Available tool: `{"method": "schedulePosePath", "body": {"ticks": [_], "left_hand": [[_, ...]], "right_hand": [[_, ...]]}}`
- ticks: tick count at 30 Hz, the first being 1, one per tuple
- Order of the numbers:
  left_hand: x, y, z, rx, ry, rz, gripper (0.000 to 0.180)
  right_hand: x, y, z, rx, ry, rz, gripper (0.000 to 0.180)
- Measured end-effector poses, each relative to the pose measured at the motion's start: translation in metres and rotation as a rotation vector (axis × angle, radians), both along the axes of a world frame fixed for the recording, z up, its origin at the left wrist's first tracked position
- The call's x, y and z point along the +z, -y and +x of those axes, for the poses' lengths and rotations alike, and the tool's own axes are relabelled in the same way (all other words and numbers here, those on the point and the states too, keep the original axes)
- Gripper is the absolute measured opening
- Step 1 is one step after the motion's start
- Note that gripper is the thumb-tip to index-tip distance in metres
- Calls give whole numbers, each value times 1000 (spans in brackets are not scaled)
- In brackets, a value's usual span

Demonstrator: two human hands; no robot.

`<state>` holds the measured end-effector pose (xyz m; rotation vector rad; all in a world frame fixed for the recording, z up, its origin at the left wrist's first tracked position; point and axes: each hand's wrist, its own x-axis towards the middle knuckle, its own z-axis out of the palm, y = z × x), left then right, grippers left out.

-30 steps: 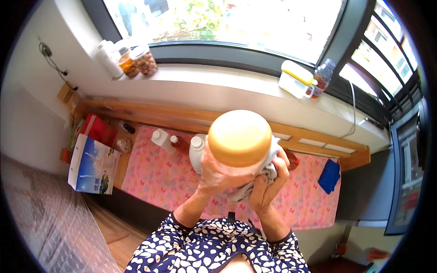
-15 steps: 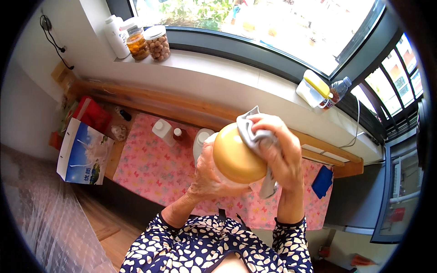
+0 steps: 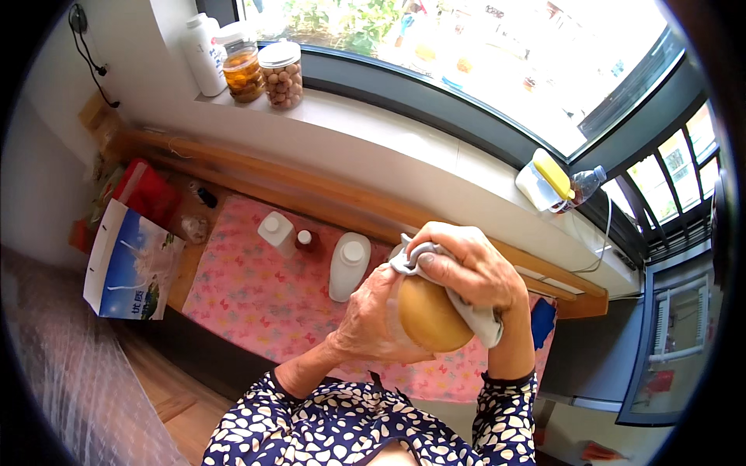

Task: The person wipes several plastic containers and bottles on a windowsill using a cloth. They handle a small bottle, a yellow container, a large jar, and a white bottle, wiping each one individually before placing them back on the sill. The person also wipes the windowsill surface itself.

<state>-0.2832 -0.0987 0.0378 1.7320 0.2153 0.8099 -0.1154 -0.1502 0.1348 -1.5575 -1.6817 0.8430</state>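
1. My left hand (image 3: 373,322) curls round the side of the gold-topped container (image 3: 435,314), probably to steady it while leaving the dome exposed.
2. My right hand (image 3: 478,272) pinches the grey cloth (image 3: 486,325) between thumb and fingers against the container, seemingly for firm contact.
3. I hold the container above the pink-covered bench (image 3: 241,295), likely for room to turn it.
4. The white bottle (image 3: 347,272) stands beyond my left hand, seemingly set out of the way.
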Motion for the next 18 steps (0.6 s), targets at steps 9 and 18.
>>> {"method": "schedulePosePath", "body": {"ticks": [9,18], "left_hand": [[-33,-9,3,71,80,-157,105],[-4,10,26,299,167,-389,72]], "right_hand": [[-58,19,-11,-532,-818,171,36],[-133,65,-49,-697,-271,597,46]]}}
